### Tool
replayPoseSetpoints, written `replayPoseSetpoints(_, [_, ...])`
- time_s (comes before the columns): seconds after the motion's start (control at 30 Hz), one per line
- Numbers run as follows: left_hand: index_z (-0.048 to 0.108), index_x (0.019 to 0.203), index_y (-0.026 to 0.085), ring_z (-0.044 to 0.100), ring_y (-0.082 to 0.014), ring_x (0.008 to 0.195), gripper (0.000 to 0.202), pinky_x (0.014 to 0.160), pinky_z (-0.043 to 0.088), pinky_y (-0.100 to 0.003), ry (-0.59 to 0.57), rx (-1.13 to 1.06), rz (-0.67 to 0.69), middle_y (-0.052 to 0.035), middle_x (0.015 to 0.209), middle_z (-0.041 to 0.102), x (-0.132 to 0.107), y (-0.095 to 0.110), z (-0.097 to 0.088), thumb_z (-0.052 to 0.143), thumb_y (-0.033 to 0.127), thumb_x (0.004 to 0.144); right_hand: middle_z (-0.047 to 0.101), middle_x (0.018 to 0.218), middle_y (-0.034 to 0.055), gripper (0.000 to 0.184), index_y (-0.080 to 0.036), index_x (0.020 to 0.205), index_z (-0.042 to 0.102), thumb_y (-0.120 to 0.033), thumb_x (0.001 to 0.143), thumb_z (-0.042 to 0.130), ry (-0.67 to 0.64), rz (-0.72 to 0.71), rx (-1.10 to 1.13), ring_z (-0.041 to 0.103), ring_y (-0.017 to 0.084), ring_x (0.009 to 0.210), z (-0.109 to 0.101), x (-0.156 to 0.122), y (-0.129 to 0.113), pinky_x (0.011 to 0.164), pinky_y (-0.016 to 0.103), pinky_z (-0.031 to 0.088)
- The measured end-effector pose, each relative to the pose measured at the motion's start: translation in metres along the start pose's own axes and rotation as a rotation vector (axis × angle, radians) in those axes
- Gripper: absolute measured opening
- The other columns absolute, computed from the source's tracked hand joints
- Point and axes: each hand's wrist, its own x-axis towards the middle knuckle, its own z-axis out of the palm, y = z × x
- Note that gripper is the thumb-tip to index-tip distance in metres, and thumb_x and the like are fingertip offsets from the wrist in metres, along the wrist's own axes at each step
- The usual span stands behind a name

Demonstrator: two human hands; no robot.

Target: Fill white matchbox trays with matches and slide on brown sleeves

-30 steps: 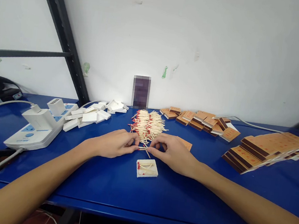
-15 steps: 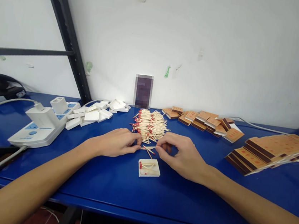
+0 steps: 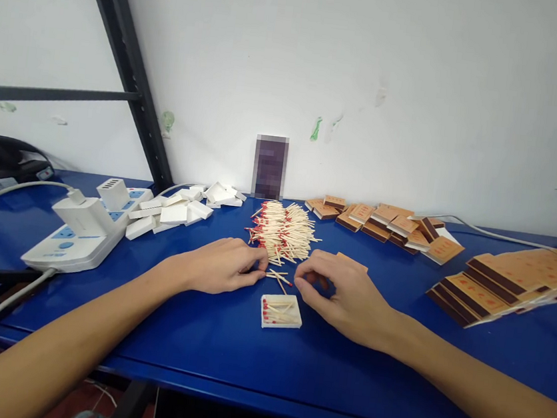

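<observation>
The left hand touches loose matches, the right hand curls just beside them, both narrowed, and I cannot tell whether either grips one.

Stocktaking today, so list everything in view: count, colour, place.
Match pile: one, pale and red, centre
Loose matches: few, pale, red-headed, before pile
Open tray: one, white, front centre, holding matches
White trays: many, white, back left
Matchboxes: many, orange, back right
Sleeves: many, orange, right
Orange card: one, orange, centre right
Power strip: one, white, left
Chargers: two, white, on power strip
Cables: several, pale, left and back right
Unclear object: one, black, far left
Blurred panel: one, dark, back centre
Table: one, blue, beneath
Frame: one, black, left
Wall: one, white, behind
Left hand: one, bare, at loose matches
Right hand: one, bare, beside loose matches
</observation>
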Motion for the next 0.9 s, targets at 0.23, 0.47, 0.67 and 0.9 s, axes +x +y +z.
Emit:
replayPoseSetpoints(0.23, [0.052, 0.087, 0.018, 0.037, -0.0102, 0.049, 0.014, 0.053, 0.025, -0.025, 0.051, -0.01, -0.041, 0.0067, 0.054, 0.043, -0.001, 0.004, -0.008, 0.045, 0.027, 0.095, 0.059, 0.066, -0.0042, 0.011, -0.021, 0.099, 0.062, -0.028, 0.091, 0.057, -0.048, 0.113, -0.017, 0.05, 0.012, 0.057, 0.003, 0.004, 0.01, 0.059, 0.026, 0.036])
replayPoseSetpoints(0.47, [0.053, 0.088, 0.018, 0.036, -0.0092, 0.049, 0.011, 0.053, 0.025, -0.025, 0.09, -0.035, -0.012, 0.008, 0.054, 0.041, 0.001, 0.006, -0.005, 0.047, 0.026, 0.094, 0.058, 0.07, -0.002, 0.01, -0.02, 0.089, 0.063, -0.025, 0.093, 0.055, -0.036, 0.036, 0.022, 0.049, 0.012, 0.061, 0.011, 0.009, 0.01, 0.06, 0.025, 0.037])
replayPoseSetpoints(0.67, [0.054, 0.1, 0.019, 0.04, -0.01, 0.049, 0.015, 0.052, 0.027, -0.024, 0.107, -0.093, 0.001, 0.008, 0.056, 0.042, -0.001, 0.008, -0.005, 0.047, 0.031, 0.095, 0.058, 0.068, -0.002, 0.012, -0.019, 0.08, 0.058, -0.018, 0.09, 0.053, 0.037, 0.003, 0.047, 0.048, 0.011, 0.059, 0.004, 0.005, 0.005, 0.056, 0.024, 0.038])
replayPoseSetpoints(0.9, [0.059, 0.091, 0.018, 0.041, -0.009, 0.049, 0.014, 0.052, 0.027, -0.023, 0.012, -0.083, 0.048, 0.0074, 0.054, 0.046, 0.0, 0.009, -0.001, 0.055, 0.032, 0.09, 0.058, 0.065, -0.0022, 0.009, -0.02, 0.08, 0.058, -0.018, 0.087, 0.054, 0.004, -0.128, 0.103, 0.051, 0.011, 0.058, -0.001, -0.008, -0.01, 0.058, 0.024, 0.04])
